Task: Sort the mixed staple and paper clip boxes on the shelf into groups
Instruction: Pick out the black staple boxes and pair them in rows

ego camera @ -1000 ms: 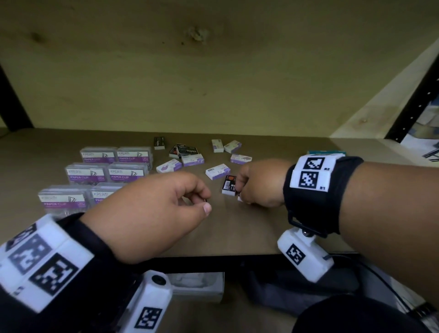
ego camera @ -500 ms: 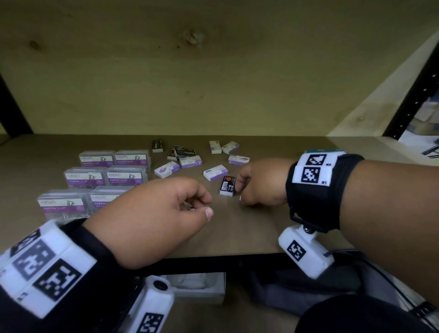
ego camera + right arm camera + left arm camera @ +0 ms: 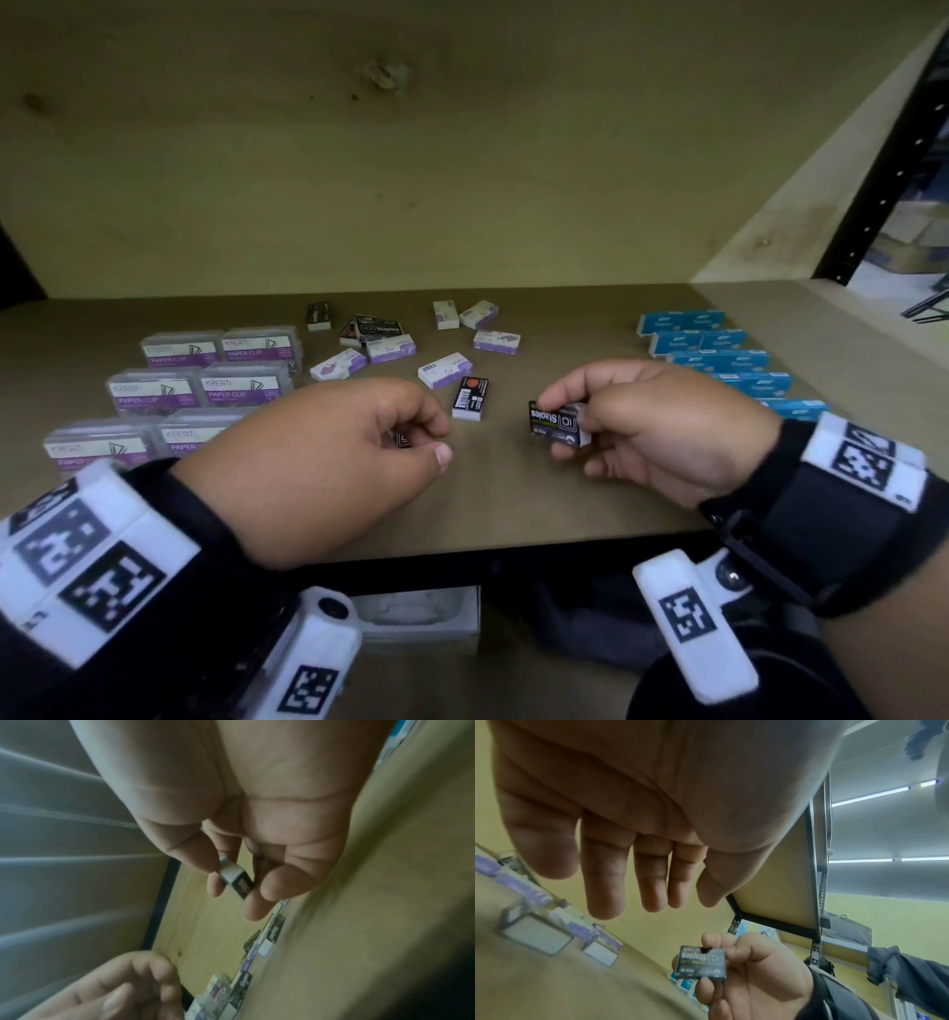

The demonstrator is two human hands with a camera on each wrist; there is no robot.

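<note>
My right hand (image 3: 571, 430) pinches a black staples box (image 3: 550, 417) between thumb and fingers, lifted just above the shelf board (image 3: 513, 503); the same box (image 3: 700, 965) shows its "Staples" label upside down. In the right wrist view the box (image 3: 235, 877) sits at my fingertips (image 3: 257, 908). My left hand (image 3: 439, 442) hovers left of it, its fingers (image 3: 628, 892) hanging loose with nothing in them. A second black staples box (image 3: 470, 398) lies flat between my hands.
Clear paper clip boxes (image 3: 205, 380) stand in rows at the left. White and purple staple boxes (image 3: 444, 369) and more black ones (image 3: 377, 329) lie scattered at the middle back. Blue boxes (image 3: 719, 354) line the right side. The shelf's front edge runs under my wrists.
My right hand has lifted a black staples box off the shelf, drawn it right and turned it label up. The left hand stayed in place. The blue boxes have come into view.
</note>
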